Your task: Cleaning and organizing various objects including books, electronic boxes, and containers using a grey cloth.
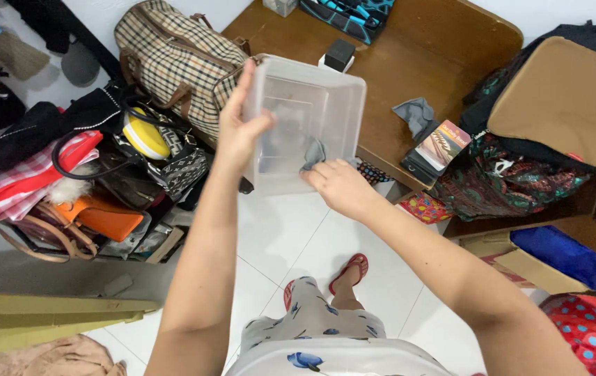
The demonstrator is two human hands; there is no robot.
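The brown wooden desk [444, 49] is occupying the upper middle of the view, carrying a small black box [340, 53] and a crumpled grey cloth [415, 115]. To its left, a checked beige fabric bag with brown straps [173, 59] is lying above a heap of handbags on the white tiled floor [277, 237]. The clear rectangular plastic container [308, 122] is being held in the air, tilted with its opening toward the camera, in front of the desk edge. The left hand [237, 132] is gripping the container's left rim, fingers closed over it. The right hand [336, 186] is pressing a small grey rag [314, 154] against the container's inner wall, fingers clenched around the rag.
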